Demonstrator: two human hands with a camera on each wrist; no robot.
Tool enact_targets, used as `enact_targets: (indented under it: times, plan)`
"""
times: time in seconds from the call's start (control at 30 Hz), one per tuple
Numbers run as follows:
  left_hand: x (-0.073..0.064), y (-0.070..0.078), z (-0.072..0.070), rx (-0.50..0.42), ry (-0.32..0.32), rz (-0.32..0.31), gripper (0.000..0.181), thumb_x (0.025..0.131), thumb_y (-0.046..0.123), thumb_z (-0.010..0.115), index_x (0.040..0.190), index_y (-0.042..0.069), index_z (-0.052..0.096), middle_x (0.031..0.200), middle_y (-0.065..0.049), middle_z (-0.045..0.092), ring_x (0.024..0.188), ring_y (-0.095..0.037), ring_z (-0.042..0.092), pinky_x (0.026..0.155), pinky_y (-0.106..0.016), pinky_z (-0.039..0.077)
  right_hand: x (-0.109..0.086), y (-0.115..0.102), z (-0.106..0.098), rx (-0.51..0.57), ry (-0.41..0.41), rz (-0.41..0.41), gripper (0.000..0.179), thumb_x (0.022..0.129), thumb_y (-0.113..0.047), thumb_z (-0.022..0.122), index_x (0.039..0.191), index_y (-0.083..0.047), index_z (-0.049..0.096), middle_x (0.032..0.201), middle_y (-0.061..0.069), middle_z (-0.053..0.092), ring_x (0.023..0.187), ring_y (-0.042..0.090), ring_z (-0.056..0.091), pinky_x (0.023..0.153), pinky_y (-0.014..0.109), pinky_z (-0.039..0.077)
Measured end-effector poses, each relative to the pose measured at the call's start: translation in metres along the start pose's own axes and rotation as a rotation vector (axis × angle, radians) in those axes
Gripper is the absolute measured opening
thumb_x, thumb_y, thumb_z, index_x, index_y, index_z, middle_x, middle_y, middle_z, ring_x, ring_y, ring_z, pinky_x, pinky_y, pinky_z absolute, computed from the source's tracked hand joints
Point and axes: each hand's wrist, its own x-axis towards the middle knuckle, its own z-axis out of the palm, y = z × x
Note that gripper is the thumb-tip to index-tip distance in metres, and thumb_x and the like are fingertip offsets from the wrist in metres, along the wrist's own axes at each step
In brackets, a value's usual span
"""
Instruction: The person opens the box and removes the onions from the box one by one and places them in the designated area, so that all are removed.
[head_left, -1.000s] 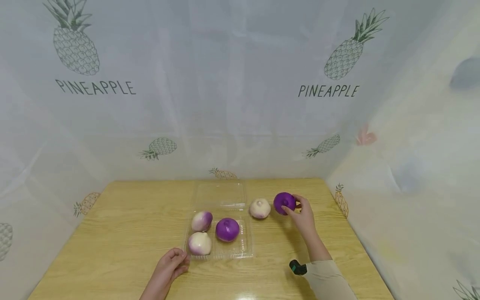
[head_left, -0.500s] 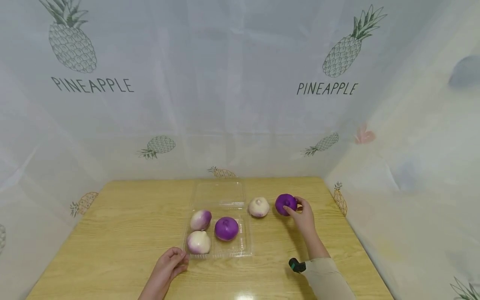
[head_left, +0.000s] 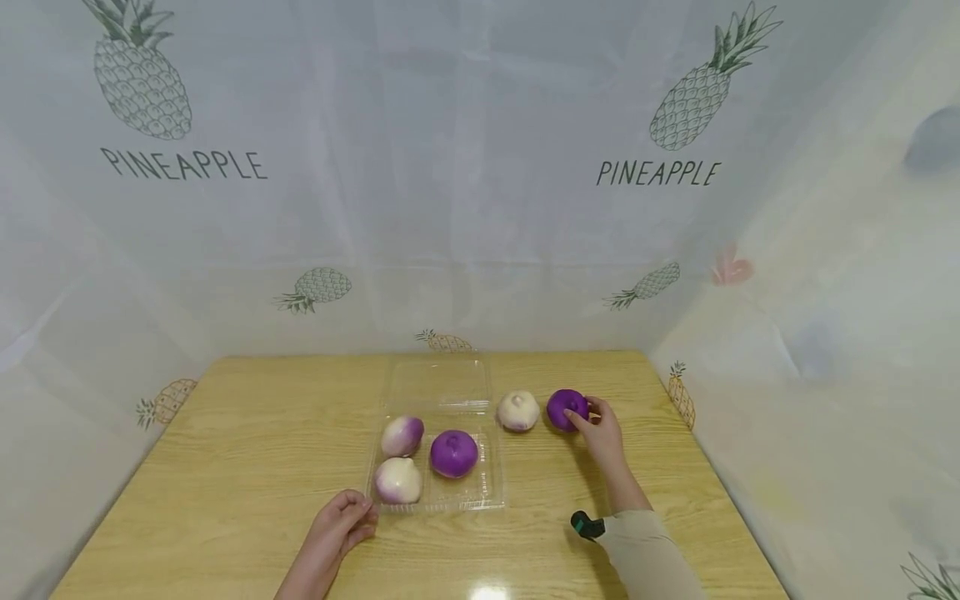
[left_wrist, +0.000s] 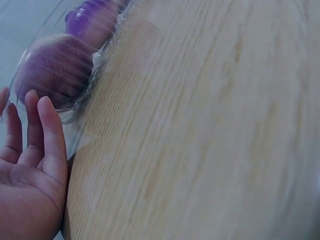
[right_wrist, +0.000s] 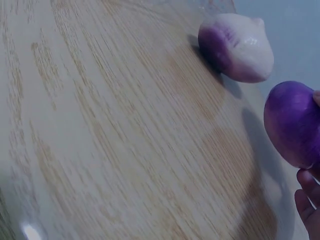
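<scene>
My right hand [head_left: 602, 433] grips a purple onion [head_left: 564, 409] between thumb and fingers at the right of the table. In the right wrist view, this onion [right_wrist: 292, 125] stands apart from its shadow on the wood. A white onion with a purple base [head_left: 517, 412] lies just left of it. At the centre, a clear plastic clamshell box [head_left: 491, 492] lies with its lid back. Inside are two white-and-purple onions [head_left: 402, 437] on the left and a purple onion [head_left: 453, 454] on the right. My left hand [head_left: 339, 531] rests at its near left corner, fingers fairly straight [left_wrist: 50, 125].
The wooden table [head_left: 247, 467] ends at a pale curtain [head_left: 450, 208] printed with pineapples, which hangs behind and along the sides. A black device [head_left: 587, 525] is strapped at my right wrist, beside the beige sleeve [head_left: 645, 550]. The box's lid [head_left: 438, 383] lies toward the back.
The held purple onion and my right hand shift slightly, last a little to the left toward the white onion. My left hand stays at the box corner. The head view tilts slightly.
</scene>
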Motion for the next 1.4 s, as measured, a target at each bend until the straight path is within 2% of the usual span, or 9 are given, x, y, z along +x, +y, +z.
enact_targets:
  times: [0.43, 0.67, 0.83, 1.1, 1.23, 1.4]
  plan:
    - [0.0010, 0.0006, 0.0023, -0.007, -0.007, 0.021, 0.007, 0.098, 0.007, 0.055, 0.091, 0.006, 0.054, 0.091, -0.008, 0.061, 0.086, -0.018, 0.060, 0.076, -0.030, 0.055, -0.0034, 0.0037, 0.0058, 0.021, -0.015, 0.029, 0.065, 0.092, -0.029, 0.069, 0.140, 0.004, 0.042, 0.129, 0.029, 0.049, 0.116, 0.041, 0.048, 0.094, 0.048, 0.043]
    - [0.0002, 0.0015, 0.0034, -0.007, -0.014, 0.020, 0.006, 0.098, 0.009, 0.056, 0.092, 0.007, 0.054, 0.091, -0.008, 0.061, 0.087, -0.019, 0.060, 0.077, -0.031, 0.055, -0.0032, 0.0031, 0.0062, 0.006, -0.049, 0.058, 0.070, 0.093, -0.039, 0.065, 0.141, 0.005, 0.039, 0.133, 0.030, 0.047, 0.123, 0.043, 0.045, 0.099, 0.053, 0.041]
    - [0.0003, 0.0008, 0.0037, 0.009, -0.012, 0.028, 0.007, 0.099, 0.010, 0.056, 0.092, 0.007, 0.055, 0.091, -0.007, 0.061, 0.087, -0.018, 0.060, 0.077, -0.031, 0.055, -0.0025, 0.0006, 0.0060, -0.011, -0.057, 0.066, 0.070, 0.095, -0.039, 0.062, 0.141, 0.007, 0.038, 0.134, 0.032, 0.046, 0.125, 0.046, 0.043, 0.101, 0.055, 0.039]
    - [0.0003, 0.0031, 0.0055, -0.006, 0.036, 0.014, 0.007, 0.095, 0.007, 0.059, 0.089, 0.007, 0.055, 0.088, -0.008, 0.063, 0.085, -0.020, 0.061, 0.074, -0.032, 0.055, -0.0024, -0.0006, 0.0069, -0.012, -0.070, 0.069, 0.069, 0.096, -0.039, 0.061, 0.142, 0.007, 0.037, 0.136, 0.033, 0.045, 0.128, 0.046, 0.041, 0.104, 0.056, 0.037]
    - [0.0006, 0.0052, 0.0059, 0.016, 0.055, 0.007, 0.008, 0.095, 0.008, 0.059, 0.089, 0.007, 0.055, 0.089, -0.009, 0.064, 0.084, -0.021, 0.061, 0.074, -0.033, 0.055, -0.0024, -0.0007, 0.0070, -0.014, -0.077, 0.063, 0.069, 0.096, -0.038, 0.061, 0.142, 0.006, 0.037, 0.136, 0.032, 0.045, 0.128, 0.046, 0.040, 0.104, 0.056, 0.036]
    - [0.0029, 0.0086, 0.0064, 0.028, 0.054, 0.000, 0.008, 0.096, 0.010, 0.058, 0.090, 0.007, 0.055, 0.092, -0.009, 0.064, 0.086, -0.021, 0.061, 0.073, -0.033, 0.055, -0.0010, -0.0015, 0.0064, -0.019, -0.090, 0.043, 0.068, 0.096, -0.036, 0.061, 0.144, 0.006, 0.035, 0.137, 0.033, 0.044, 0.129, 0.047, 0.039, 0.105, 0.057, 0.035]
